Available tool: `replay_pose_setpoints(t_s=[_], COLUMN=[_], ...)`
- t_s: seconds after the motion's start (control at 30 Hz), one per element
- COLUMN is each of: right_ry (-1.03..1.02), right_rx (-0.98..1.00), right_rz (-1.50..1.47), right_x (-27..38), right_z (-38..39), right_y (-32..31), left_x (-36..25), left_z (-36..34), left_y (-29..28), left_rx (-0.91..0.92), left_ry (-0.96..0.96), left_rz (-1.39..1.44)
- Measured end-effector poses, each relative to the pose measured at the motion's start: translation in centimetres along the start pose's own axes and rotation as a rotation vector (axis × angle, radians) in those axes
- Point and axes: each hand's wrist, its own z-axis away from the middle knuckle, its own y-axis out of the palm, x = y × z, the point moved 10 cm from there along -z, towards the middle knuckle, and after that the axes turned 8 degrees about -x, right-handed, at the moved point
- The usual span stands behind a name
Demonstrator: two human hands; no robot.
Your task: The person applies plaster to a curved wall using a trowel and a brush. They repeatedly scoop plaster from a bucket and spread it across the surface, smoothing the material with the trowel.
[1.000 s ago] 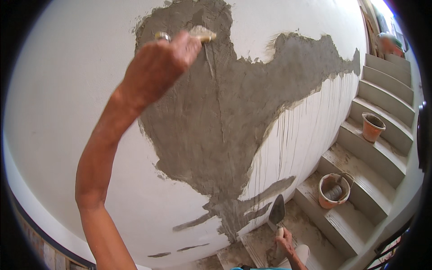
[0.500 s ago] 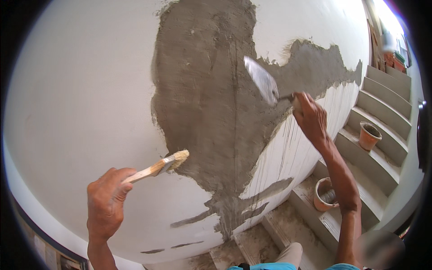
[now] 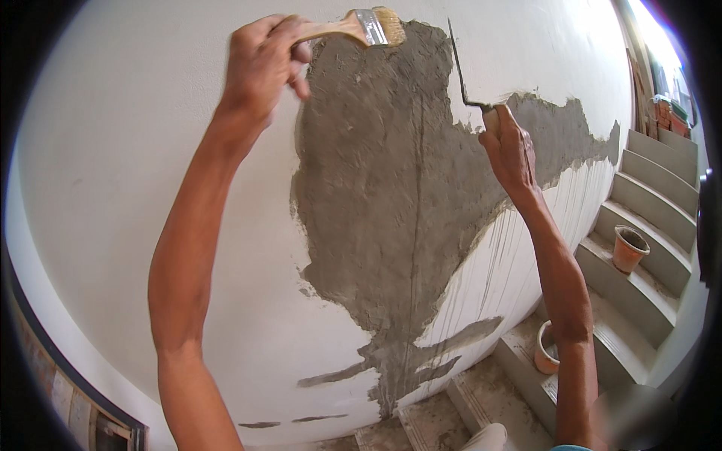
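My left hand [image 3: 263, 68] is raised high and closed round the wooden handle of a flat paintbrush [image 3: 371, 28]. The brush has a metal ferrule and pale bristles, which lie over the top edge of a grey mortar patch [image 3: 368, 165] on the white wall. Farther right, my right hand [image 3: 509, 150] grips a trowel [image 3: 457, 68] by its handle. Its blade is seen edge-on as a thin dark line, pointing up beside the patch's upper right border; whether it touches the wall I cannot tell.
Concrete stairs [image 3: 639, 282] climb along the wall to the right. One orange bucket [image 3: 628, 252] stands on a step, and a second bucket [image 3: 545, 353] sits lower, partly behind my right forearm. Grey drips streak the white wall [image 3: 511, 248] under the patch. A dark-edged opening [image 3: 90, 406] lies at lower left.
My left hand has swung up with the paintbrush from the patch's lower left edge to its top. The trowel has risen slightly and turned from flat-on to edge-on.
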Motion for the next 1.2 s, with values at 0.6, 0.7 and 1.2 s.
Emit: replay_pose_setpoints(t_s=[0.6, 0.7, 1.2], right_ry=[-0.473, -0.529, -0.633], right_rx=[-0.099, 0.031, 0.078], right_rz=[0.525, 0.459, 0.574], right_x=[5.3, 5.7, 7.7], right_z=[3.9, 7.4, 7.4], right_y=[4.7, 5.2, 5.6], left_x=[-0.4, -1.9, -4.2], left_z=[10.5, 16.3, 33.7], left_y=[-13.2, -17.4, -24.9], left_rx=[-0.147, -0.208, -0.294], left_ry=[-0.122, -0.292, -0.809], left_rz=[-0.683, -0.652, -0.549])
